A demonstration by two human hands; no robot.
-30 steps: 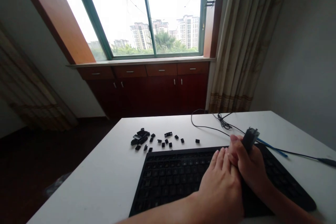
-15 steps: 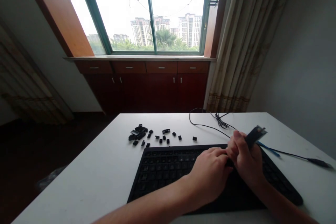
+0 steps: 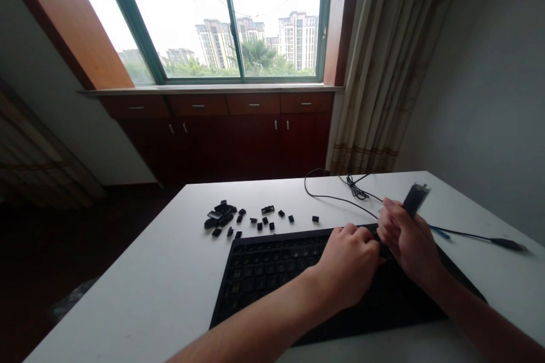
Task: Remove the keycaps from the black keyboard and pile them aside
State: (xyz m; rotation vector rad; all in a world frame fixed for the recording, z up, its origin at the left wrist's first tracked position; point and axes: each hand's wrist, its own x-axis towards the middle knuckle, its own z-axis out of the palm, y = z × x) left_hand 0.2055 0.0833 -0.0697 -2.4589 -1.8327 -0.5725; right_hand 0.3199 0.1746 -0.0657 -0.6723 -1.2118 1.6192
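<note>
A black keyboard [image 3: 272, 272] lies on the white table, some of its upper rows looking stripped of caps. My left hand [image 3: 349, 264] rests over its right half with the fingers curled down onto the keys; what they grip, if anything, is hidden. Close beside it, my right hand [image 3: 406, 238] is closed around a dark flat rectangular piece [image 3: 416, 198] with a ragged, pale end sticking up from the fist. Loose black keycaps [image 3: 222, 212] form a heap behind the keyboard's left corner. Several single keycaps, one being a keycap [image 3: 315, 219], are scattered to the right of it.
A black cable [image 3: 336, 197] loops behind the keyboard, with a tied bundle [image 3: 356, 190]. At the right lies a dark cable end [image 3: 506, 244], near a thin blue thing [image 3: 440, 232]. The white table [image 3: 140, 278] has its left edge sloping toward me. Beyond stand cabinets [image 3: 221, 142].
My view has tilted and shifted slightly. My right hand has drawn a little to the right, apart from my left, and the dark piece in it stands more upright. My left hand stays over the keyboard.
</note>
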